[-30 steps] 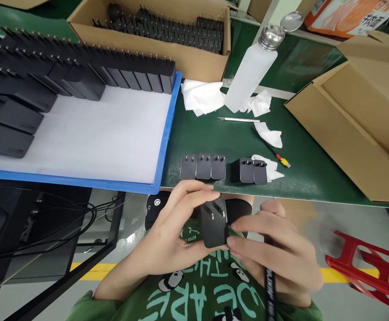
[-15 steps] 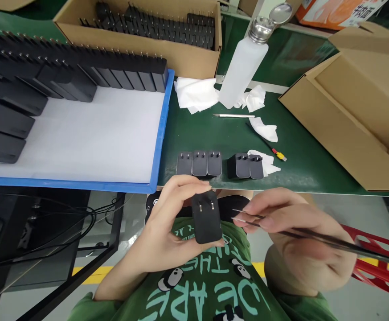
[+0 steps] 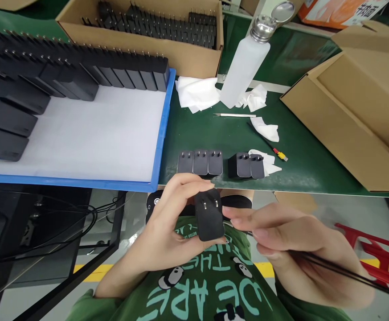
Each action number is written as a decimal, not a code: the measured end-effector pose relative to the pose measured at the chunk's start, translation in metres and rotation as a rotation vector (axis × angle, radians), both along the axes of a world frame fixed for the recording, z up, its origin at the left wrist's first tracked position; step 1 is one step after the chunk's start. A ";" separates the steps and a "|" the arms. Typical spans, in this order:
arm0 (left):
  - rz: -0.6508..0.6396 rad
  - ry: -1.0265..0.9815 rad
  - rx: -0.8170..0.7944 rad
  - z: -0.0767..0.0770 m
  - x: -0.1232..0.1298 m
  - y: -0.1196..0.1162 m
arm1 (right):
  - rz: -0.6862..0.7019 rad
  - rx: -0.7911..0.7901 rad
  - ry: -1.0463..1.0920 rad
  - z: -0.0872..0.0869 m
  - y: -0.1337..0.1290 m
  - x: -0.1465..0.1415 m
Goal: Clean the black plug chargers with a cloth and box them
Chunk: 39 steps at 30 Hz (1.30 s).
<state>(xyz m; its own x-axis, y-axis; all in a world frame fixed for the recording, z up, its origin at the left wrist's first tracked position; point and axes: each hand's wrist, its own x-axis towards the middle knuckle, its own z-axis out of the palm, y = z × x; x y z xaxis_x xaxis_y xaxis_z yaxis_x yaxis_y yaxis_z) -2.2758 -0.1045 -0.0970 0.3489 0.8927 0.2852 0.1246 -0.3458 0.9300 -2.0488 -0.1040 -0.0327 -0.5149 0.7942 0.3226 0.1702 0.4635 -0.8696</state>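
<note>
The left hand (image 3: pixel 167 232) pinches a black plug adapter (image 3: pixel 209 215) prongs-up, just below the desk (image 3: pixel 214 133) edge, exposing its face. The right hand (image 3: pixel 291 249) pinches thin tweezers (image 3: pixel 331 266), tips touching the adapter's side.

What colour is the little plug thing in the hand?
The plug adapter is black with two silvery prongs, clearest in the head view.

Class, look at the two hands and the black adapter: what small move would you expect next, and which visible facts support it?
Probably the right hand eases the thin black tweezers the last bit onto the adapter. The left hand holds the adapter with prongs up, and the right hand's fingertips already sit beside its edge. The tip itself is hidden, so contact cannot be judged.
</note>
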 end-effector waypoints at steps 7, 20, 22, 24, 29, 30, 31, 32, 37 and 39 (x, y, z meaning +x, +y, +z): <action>-0.011 0.004 -0.001 0.002 0.001 0.001 | 0.009 0.049 -0.010 -0.001 0.003 0.000; -0.014 0.021 -0.017 -0.001 0.000 0.001 | 0.017 0.051 0.000 0.001 0.009 -0.002; -0.010 0.022 -0.012 -0.001 0.001 0.002 | -0.004 0.051 -0.001 0.000 0.008 -0.003; -0.012 0.021 -0.013 -0.001 0.001 0.002 | -0.029 0.048 0.004 -0.001 0.007 -0.003; -0.012 0.004 -0.032 -0.003 0.000 0.003 | -0.026 0.065 0.004 -0.001 0.008 -0.004; -0.011 0.003 -0.032 -0.003 0.000 0.003 | -0.026 0.069 0.002 0.000 0.009 -0.004; -0.011 0.001 -0.034 -0.003 0.000 0.003 | -0.030 0.068 -0.002 0.000 0.009 -0.004; -0.012 -0.002 -0.038 -0.003 0.000 0.003 | -0.033 0.063 -0.007 0.001 0.010 -0.004; -0.018 -0.003 -0.032 -0.002 0.001 0.003 | -0.039 0.053 -0.002 0.000 0.010 -0.004; -0.014 0.000 -0.029 -0.002 0.001 0.004 | -0.047 0.070 0.008 0.000 0.010 -0.005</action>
<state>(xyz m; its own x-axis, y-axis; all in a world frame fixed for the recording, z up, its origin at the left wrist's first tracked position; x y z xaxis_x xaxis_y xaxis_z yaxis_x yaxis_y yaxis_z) -2.2748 -0.1009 -0.0991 0.3616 0.8957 0.2590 0.1203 -0.3203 0.9397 -2.0536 -0.0939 -0.0323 -0.4751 0.7929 0.3816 0.1867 0.5146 -0.8369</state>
